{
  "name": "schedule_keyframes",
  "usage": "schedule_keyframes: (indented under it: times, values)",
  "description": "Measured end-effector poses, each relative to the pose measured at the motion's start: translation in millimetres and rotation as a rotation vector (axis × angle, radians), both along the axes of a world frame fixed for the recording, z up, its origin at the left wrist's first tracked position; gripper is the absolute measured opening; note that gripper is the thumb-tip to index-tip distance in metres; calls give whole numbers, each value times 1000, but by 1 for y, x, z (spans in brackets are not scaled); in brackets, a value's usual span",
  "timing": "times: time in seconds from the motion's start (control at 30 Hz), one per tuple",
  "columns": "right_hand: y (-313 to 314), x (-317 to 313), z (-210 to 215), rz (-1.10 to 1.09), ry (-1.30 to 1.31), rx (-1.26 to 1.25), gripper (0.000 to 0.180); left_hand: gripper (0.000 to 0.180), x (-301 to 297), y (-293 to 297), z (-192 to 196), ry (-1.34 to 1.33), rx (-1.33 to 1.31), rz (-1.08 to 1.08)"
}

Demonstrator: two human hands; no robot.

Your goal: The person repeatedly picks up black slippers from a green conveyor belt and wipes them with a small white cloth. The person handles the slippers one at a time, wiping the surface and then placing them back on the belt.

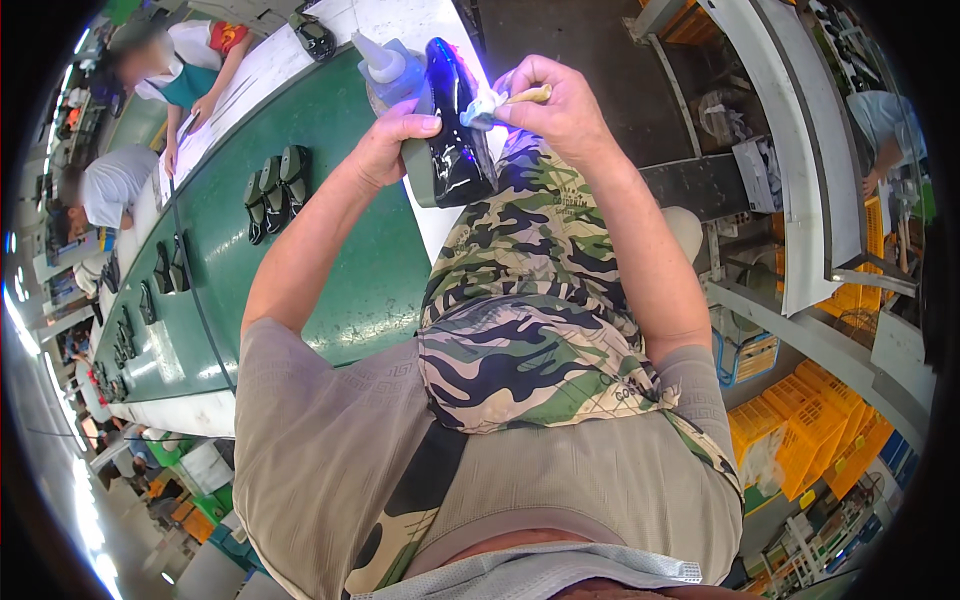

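My left hand (392, 138) grips a glossy black shoe part (455, 125) on a grey form, holding it upright over my lap. My right hand (560, 100) pinches a small brush with a wooden handle (527, 96) and a whitish wad at its tip, pressed against the upper side of the black part. A grey squeeze bottle with a white nozzle (385, 68) stands just behind my left hand. I wear camouflage trousers and a tan shirt.
A green conveyor belt (330, 260) runs along my left, carrying several dark shoe pieces (275, 185). Other people (180, 65) sit at the belt's far side. Yellow crates (810, 430) are stacked at lower right, and a metal rack (800, 150) is at the right.
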State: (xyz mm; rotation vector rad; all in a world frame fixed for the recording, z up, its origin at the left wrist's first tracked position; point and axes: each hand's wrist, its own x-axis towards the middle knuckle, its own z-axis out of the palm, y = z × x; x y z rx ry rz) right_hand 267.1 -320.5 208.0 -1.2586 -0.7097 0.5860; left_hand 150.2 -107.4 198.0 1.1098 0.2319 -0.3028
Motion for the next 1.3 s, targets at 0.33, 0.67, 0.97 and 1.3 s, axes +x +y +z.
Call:
schedule_keyframes:
  times: [0.33,0.67,0.97,1.3]
  values:
    - [-34,0,4,-25,-85,19,18,48,21,-16,-7,46,-108,142]
    - [-77,10,-8,-191,-87,112,16,50,44,-40,-33,21,-421,243]
    - [-99,28,-18,-353,281,253,17,52,73,-94,-20,-121,-419,281]
    - [-176,40,-34,-566,566,494,14,55,123,-160,9,-431,237,204]
